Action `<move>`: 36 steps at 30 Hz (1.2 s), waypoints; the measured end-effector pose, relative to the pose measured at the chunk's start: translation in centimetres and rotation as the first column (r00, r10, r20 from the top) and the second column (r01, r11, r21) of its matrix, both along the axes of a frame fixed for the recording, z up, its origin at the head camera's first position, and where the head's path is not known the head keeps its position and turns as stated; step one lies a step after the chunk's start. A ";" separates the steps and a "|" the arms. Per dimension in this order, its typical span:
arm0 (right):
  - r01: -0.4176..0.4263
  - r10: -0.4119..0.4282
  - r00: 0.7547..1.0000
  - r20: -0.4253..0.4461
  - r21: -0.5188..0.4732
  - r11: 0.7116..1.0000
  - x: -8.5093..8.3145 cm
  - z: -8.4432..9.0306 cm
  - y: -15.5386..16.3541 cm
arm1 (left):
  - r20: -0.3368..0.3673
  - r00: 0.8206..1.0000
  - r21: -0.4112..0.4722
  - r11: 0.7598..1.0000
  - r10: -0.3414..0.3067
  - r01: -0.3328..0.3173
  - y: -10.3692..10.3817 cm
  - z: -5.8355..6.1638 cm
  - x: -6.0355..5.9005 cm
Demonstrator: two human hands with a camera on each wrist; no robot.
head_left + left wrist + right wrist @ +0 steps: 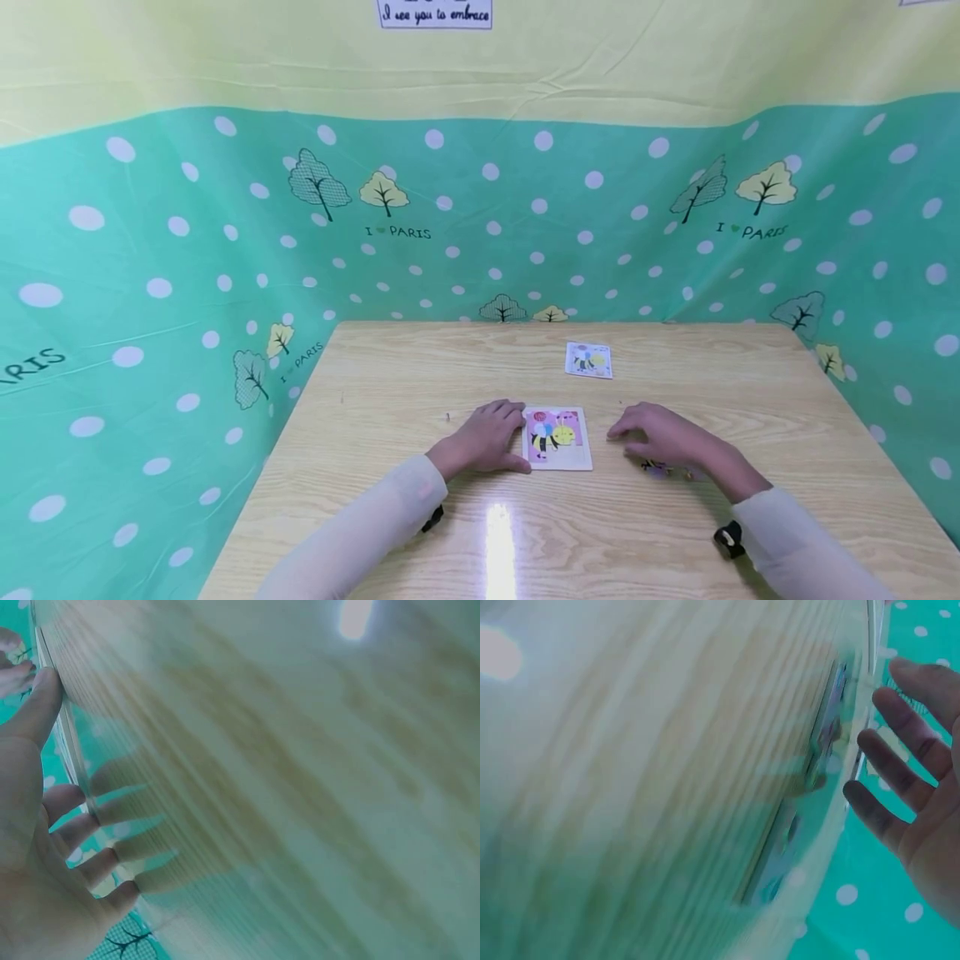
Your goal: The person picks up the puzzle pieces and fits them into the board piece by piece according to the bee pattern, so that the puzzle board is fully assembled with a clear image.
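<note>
Pale wooden table (465, 367), glossy, fine straight grain, one bright glare patch near the front edge. Flat rectangular puzzle board (557, 438) at the table's middle: white border, pink picture with a bee-like figure, thin and rigid, lying flat. One such board between the hands. Second small printed card (588, 360) further back, same rectangular shape, white ground with a similar figure, well apart from both hands. Loose puzzle pieces (663, 469), small and dark-purple, on the wood under and just behind the right hand; count unclear, at least two.

Left hand (487, 437) palm down on the table, fingers relaxed and fairly straight, fingertips touching the board's left edge; in the left wrist view fingers (112, 814) spread and flat against the glossy wood. Right hand (663, 437) just right of the board, fingers loosely extended and slightly arched, hovering over the loose pieces, gripping nothing; spread apart in the right wrist view (907, 780).

Two pale sleeves. Backdrop of thin teal plastic sheet (150, 275), slightly creased, white polka dots, tree prints, yellow band above.
</note>
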State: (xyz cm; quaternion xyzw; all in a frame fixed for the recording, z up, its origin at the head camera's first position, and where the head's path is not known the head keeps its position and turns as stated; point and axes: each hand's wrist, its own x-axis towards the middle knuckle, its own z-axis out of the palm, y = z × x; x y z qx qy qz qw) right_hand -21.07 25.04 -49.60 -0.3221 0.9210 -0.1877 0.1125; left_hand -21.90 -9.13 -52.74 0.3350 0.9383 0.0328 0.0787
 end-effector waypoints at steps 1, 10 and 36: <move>0.003 -0.003 1.000 0.004 0.002 1.000 0.1 0.0 0.2 | 0.001 1.000 0.000 1.000 0.000 0.000 0.0 0.0 0.0; 0.027 -0.027 1.000 -0.007 0.026 0.999 0.8 0.3 2.4 | -0.010 1.000 -0.007 1.000 -0.006 0.006 0.0 0.0 -0.1; -0.042 0.045 0.995 -0.084 0.036 0.998 2.7 -0.7 4.7 | 0.002 1.000 -0.003 1.000 0.003 -0.003 0.0 0.2 0.2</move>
